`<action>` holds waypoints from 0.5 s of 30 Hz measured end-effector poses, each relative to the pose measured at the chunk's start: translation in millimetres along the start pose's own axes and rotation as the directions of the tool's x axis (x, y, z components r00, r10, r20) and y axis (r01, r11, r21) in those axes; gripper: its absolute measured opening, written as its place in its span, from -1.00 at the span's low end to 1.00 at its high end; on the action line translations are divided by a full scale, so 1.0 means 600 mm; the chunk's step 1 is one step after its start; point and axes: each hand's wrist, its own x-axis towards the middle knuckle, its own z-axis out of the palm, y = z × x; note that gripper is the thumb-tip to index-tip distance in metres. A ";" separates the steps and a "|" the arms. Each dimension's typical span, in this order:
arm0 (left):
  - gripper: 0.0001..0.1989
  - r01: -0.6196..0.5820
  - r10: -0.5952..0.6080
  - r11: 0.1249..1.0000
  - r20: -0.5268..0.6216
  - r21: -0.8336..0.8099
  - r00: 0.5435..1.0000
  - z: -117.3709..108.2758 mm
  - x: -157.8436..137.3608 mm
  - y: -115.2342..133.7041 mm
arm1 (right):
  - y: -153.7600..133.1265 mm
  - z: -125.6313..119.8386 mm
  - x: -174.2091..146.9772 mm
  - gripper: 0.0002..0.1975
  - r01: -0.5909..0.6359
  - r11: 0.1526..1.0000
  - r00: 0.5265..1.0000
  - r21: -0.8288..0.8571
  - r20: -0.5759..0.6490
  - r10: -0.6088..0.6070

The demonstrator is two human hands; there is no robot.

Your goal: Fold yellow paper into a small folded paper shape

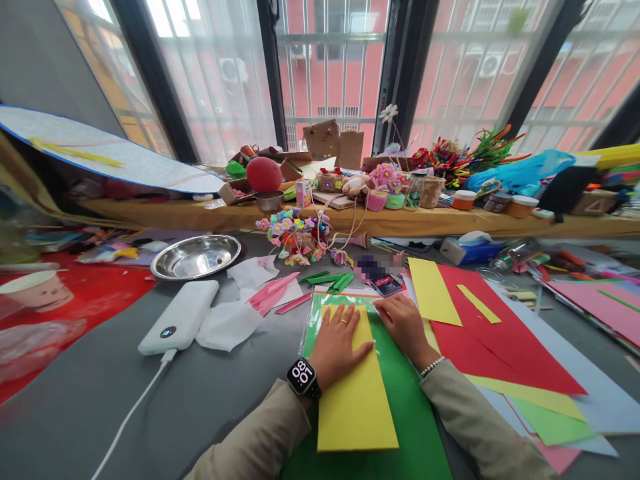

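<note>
My left hand (340, 347) lies flat with its fingers spread on a yellow sheet of paper (357, 413), pressing it against a green sheet pack (420, 413) in a clear plastic sleeve. A dark watch (301, 377) is on the left wrist. My right hand (404, 325) rests by the pack's upper right corner, its fingers drawn together. Whatever those fingertips hold, if anything, is too small to make out. Just beyond them lies a phone (389, 287), partly blurred. Green paper strips (340, 283) and pink paper strips (273, 293) lie past the pack.
Right of my arm are red paper (505, 333) and a yellow piece (434, 291). To the left lie a white power bank (185, 313) with a cable, tissues (230, 325) and a metal plate (196, 259). Crafted flowers (295, 233) stand before the cluttered sill (225, 217).
</note>
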 end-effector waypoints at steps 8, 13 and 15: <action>-0.38 -0.012 0.013 0.999 -0.010 0.041 1.000 0.002 -0.002 -0.001 | 0.004 0.010 0.004 -0.87 0.072 0.994 0.997 -0.088 0.017 -0.071; -0.36 -0.018 0.018 0.998 -0.011 0.058 1.000 0.004 -0.002 -0.001 | 0.002 0.010 0.004 -0.87 0.084 0.990 0.996 -0.112 0.031 -0.081; -0.36 -0.021 0.021 0.998 -0.008 0.061 1.000 0.006 -0.002 -0.002 | 0.000 0.009 0.004 -0.86 0.103 0.987 0.994 -0.124 0.050 -0.097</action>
